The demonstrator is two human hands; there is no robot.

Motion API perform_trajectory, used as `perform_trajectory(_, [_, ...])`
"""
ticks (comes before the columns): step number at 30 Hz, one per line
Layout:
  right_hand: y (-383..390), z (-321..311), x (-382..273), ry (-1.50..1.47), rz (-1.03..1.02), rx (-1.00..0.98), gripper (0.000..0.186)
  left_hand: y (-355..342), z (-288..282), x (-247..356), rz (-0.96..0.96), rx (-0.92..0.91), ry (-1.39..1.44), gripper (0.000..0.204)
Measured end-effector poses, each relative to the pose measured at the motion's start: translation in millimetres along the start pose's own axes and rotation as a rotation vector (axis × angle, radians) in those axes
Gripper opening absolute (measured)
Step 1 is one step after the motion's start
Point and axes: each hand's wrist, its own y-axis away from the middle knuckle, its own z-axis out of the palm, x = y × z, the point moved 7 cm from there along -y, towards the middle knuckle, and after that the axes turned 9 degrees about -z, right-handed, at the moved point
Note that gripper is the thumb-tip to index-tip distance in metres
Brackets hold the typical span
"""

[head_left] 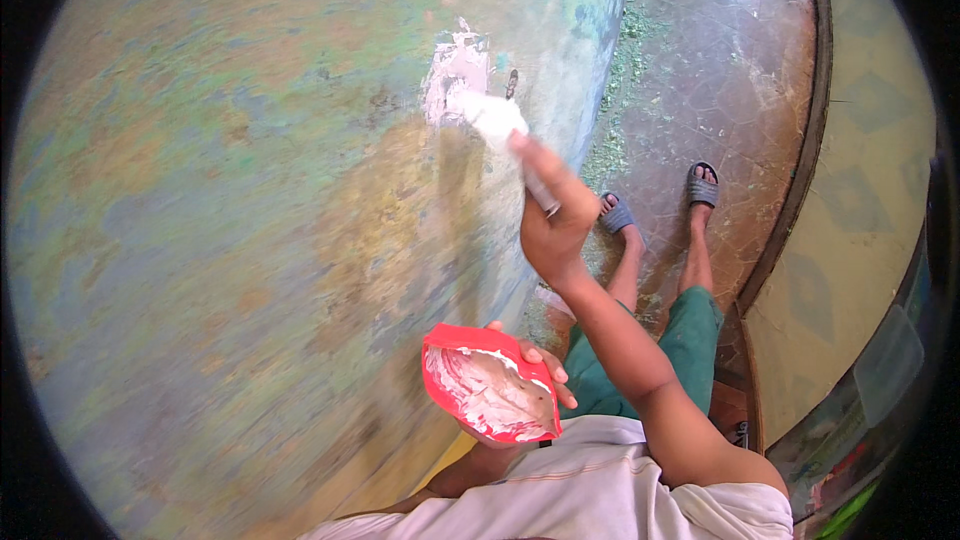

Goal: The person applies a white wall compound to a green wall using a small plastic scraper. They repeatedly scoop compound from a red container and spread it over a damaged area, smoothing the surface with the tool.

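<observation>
My right hand [556, 225] is closed around a putty knife [541, 190], its index finger stretched along the tool. White paste [490, 118] covers the blurred front end, which is at the wall over a pale pinkish-white patch [460, 70]. Lower down, close to my body, my left hand [548, 368] grips a red container [438, 380] from behind and below, its fingertips showing at the right rim. The container's mouth faces up, and pinkish-white paste [505, 402] coats its inside. A small dark mark [512, 83] shows beside the patch; I cannot tell what it is.
The worn green and ochre wall [200, 190] fills the left side. Greenish paint flakes [625, 90] lie along its foot on the tiled floor [740, 60]. My sandalled feet [703, 185] stand there. A low, cream-coloured curved partition [850, 210] with a dark edge runs along the right.
</observation>
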Motion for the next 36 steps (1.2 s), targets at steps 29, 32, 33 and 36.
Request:
perform_trajectory(29, [-43,13,30,0.083,0.276,0.113,0.036,4,-1,-3,0.048,0.075,0.007,0.064])
perform_trajectory(32, [-34,28,27,0.191,0.329,-0.048,0.035,4,1,-2,0.079,0.156,-0.047,0.069])
perform_trajectory(33, [-35,29,27,0.196,0.315,-0.026,0.036,4,1,-2,0.08,0.154,-0.047,0.069])
perform_trajectory(36, [-34,34,16,0.239,0.274,-0.07,0.043,4,2,-1,0.052,0.082,-0.034,0.066])
